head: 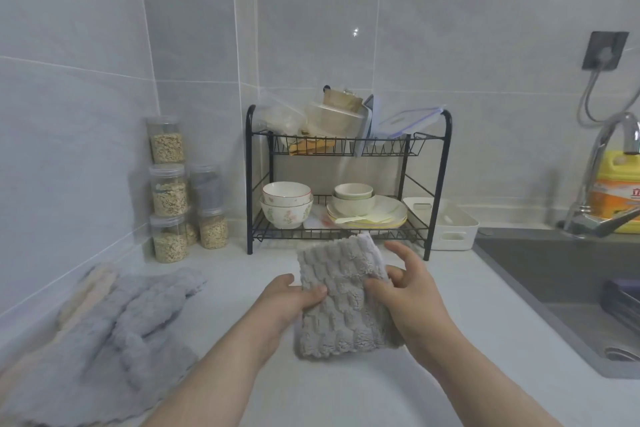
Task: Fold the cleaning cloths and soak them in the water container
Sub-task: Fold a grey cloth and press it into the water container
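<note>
Lower centre: folded cloth (343,295) held over the desk (242,270), left hand (291,302) grip pinching its left edge, right hand (412,291) grip pinching the right, forefinger lifted. Could spring unfolded if either pinch slackens. Lower left, more cloths (131,322) heaped loose; far right, the sink (554,274).

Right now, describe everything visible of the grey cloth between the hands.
The grey cloth is plush with a wavy ribbed pile, folded into a thick rectangle. It is held lengthwise over the white counter, before the dish rack. The left hand grips its left edge, the right hand its right.
</note>
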A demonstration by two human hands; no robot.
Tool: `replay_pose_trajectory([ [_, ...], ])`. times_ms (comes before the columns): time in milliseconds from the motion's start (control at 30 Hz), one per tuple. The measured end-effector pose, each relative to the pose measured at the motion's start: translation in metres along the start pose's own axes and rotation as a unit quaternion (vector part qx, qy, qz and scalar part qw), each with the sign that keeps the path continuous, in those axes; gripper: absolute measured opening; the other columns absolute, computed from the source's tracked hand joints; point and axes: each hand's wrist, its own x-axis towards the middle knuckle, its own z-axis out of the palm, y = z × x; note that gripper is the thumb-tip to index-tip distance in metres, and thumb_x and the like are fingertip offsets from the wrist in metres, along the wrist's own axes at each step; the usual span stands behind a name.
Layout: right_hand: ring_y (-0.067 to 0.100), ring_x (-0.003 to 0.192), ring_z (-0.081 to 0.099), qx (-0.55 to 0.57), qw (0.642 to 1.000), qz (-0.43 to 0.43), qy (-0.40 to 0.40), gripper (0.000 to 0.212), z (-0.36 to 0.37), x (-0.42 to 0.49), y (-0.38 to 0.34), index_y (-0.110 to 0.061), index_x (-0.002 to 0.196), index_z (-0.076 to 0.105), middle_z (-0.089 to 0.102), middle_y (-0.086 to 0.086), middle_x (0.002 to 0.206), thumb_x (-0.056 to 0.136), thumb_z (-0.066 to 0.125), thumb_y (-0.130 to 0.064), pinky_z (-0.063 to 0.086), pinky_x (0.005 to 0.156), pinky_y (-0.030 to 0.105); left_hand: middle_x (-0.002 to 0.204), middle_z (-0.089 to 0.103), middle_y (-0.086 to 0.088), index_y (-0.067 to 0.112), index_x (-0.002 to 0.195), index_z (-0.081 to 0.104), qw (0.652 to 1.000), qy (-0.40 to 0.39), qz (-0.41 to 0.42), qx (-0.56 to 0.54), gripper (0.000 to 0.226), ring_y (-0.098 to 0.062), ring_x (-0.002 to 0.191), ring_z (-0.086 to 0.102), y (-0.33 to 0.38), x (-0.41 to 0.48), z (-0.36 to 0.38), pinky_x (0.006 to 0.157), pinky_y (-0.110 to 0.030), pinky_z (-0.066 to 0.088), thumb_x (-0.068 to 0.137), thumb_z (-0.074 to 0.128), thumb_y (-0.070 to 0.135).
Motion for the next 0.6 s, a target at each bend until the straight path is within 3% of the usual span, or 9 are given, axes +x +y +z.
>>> replay_pose_trajectory([
  [100,0.038,0.097,0.067,0.072,0.997,-0.002,-0.017,0.053,-0.004,-0.005,-0.019,-0.03,0.121,0.047,0.074,0.01,0.095,0.085,0.061,0.006,0.054,0.085,0.054,0.11,0.069,-0.021,-0.002,0.114,0.061,0.987,-0.089,0.006,-0.136,0.053,-0.033,0.102,0.066,0.005,-0.009,-0.003,0.097,-0.048,0.048,0.068,0.074,0.019],
  [200,0.037,0.094,0.068,0.104,0.994,-0.015,-0.011,0.047,-0.008,-0.011,-0.032,-0.021,0.12,0.05,0.074,0.01,0.095,0.085,0.06,0.008,0.054,0.083,0.052,0.095,0.072,-0.022,0.001,0.097,0.064,0.974,-0.086,0.06,-0.2,0.031,-0.033,0.086,0.07,0.015,-0.021,0.0,0.078,-0.045,0.055,0.067,0.068,0.009],
  [267,0.033,0.088,0.069,0.117,0.993,-0.019,0.013,0.038,-0.01,-0.015,-0.034,-0.014,0.115,0.054,0.075,0.01,0.095,0.085,0.06,0.009,0.053,0.082,0.052,0.09,0.073,-0.02,0.002,0.095,0.065,0.971,-0.065,0.107,-0.203,0.029,-0.031,0.079,0.071,0.022,-0.029,0.005,0.067,-0.039,0.056,0.067,0.068,0.007],
  [367,0.031,0.087,0.069,0.146,0.989,-0.021,0.032,0.026,-0.016,-0.017,-0.031,-0.005,0.107,0.059,0.074,0.013,0.094,0.085,0.06,0.008,0.052,0.086,0.052,0.094,0.072,-0.021,0.001,0.101,0.065,0.971,-0.031,0.144,-0.19,0.03,-0.034,0.083,0.071,0.029,-0.036,0.015,0.063,-0.039,0.057,0.071,0.068,0.004],
  [467,0.03,0.086,0.069,0.167,0.985,-0.014,0.035,0.019,-0.027,-0.008,-0.023,-0.008,0.098,0.061,0.074,0.012,0.091,0.086,0.059,0.005,0.054,0.085,0.052,0.092,0.073,-0.018,0.004,0.097,0.067,0.971,-0.017,0.165,-0.173,0.019,-0.032,0.082,0.072,0.032,-0.031,0.026,0.063,-0.038,0.058,0.078,0.067,0.001],
  [600,0.029,0.082,0.07,0.198,0.98,0.0,0.026,0.017,-0.046,0.023,-0.011,-0.01,0.101,0.061,0.074,0.01,0.088,0.086,0.06,-0.001,0.056,0.076,0.051,0.089,0.075,-0.013,0.005,0.095,0.068,0.97,-0.01,0.188,-0.157,0.016,-0.028,0.079,0.072,0.035,-0.001,0.045,0.061,-0.036,0.058,0.081,0.064,-0.001],
])
